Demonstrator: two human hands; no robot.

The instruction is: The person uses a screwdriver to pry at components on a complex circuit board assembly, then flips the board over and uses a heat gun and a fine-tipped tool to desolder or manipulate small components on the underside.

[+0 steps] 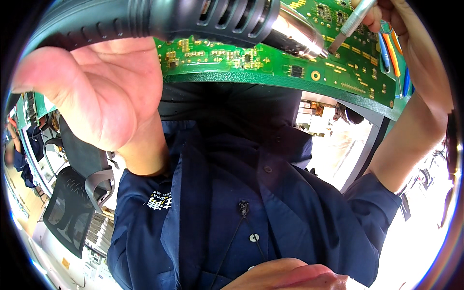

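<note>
While the navy shirt [227,164] fills the near part of the view in soft matte folds, with round buttons and a thin dark cord [232,241] down its front, both bare forearms curve up toward the work at the top edge. The left hand [104,92] holds a hot-air gun [208,21] from beneath, its palm bared and its thumb standing off to the side; the fingers pass behind the ribbed black handle, and their tips are hidden. The gun's casing is dull, moulded and pierced by long rounded slots, and it ends in a smooth, shiny metal nozzle [299,36] that tapers to a narrow tip. The right hand [408,21], partly cut by the top edge, pinches a slim silver metal tool [357,17] with a flat brownish end, which slants down just beside the nozzle's tip; whether it touches the surface below I cannot tell.

Under both tips lies the circuit board [270,60], glossy green, dotted with gold pads, a square black chip [296,71] and a gold ring [315,76]. It rests on a pebbled green mat [232,78] with a curving edge. To the right lie slender tools with smooth orange and blue handles [394,55]. Farther off, at left, stands a black mesh chair [70,208], and beyond it a person in dark clothing [21,159].
</note>
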